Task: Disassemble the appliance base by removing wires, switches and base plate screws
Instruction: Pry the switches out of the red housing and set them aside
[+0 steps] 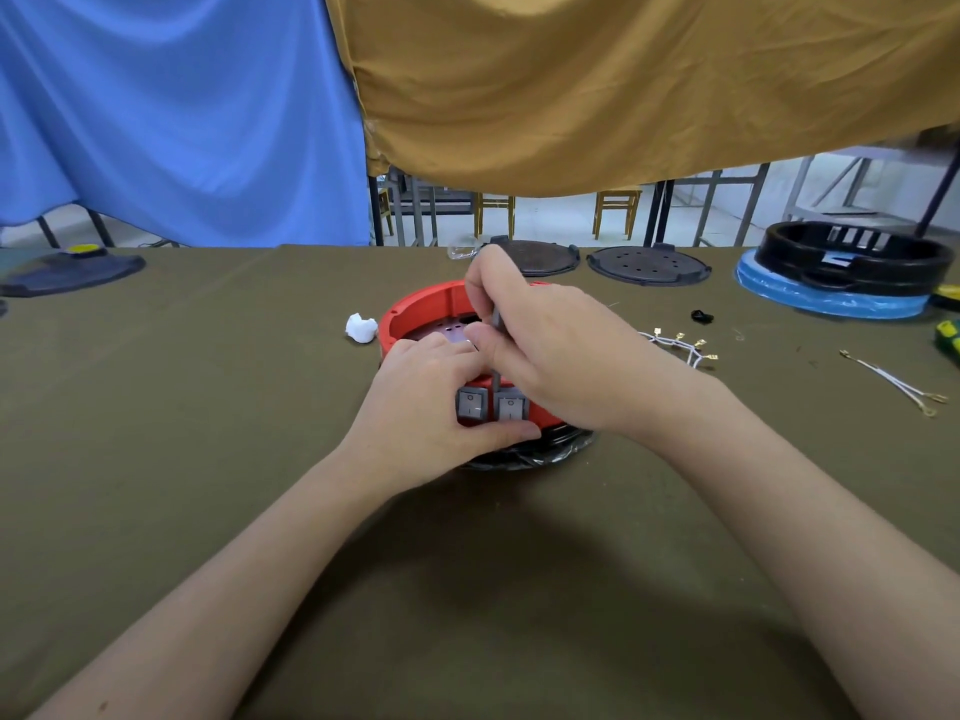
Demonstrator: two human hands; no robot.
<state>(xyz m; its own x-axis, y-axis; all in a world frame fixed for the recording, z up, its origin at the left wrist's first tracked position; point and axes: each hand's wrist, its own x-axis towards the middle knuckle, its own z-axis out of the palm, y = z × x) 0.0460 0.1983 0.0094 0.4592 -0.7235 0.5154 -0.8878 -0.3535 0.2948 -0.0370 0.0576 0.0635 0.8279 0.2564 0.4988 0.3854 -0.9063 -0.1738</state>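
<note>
Legible markings are confined to the two grey rocker switches set side by side in the near wall of the red base [415,309]. The left switch [471,404] bears a small circle above a vertical bar, the usual O and I signs. The right switch [511,409] carries the same pair, circle above bar. No brand, number or label can be read on any other item in view.
</note>
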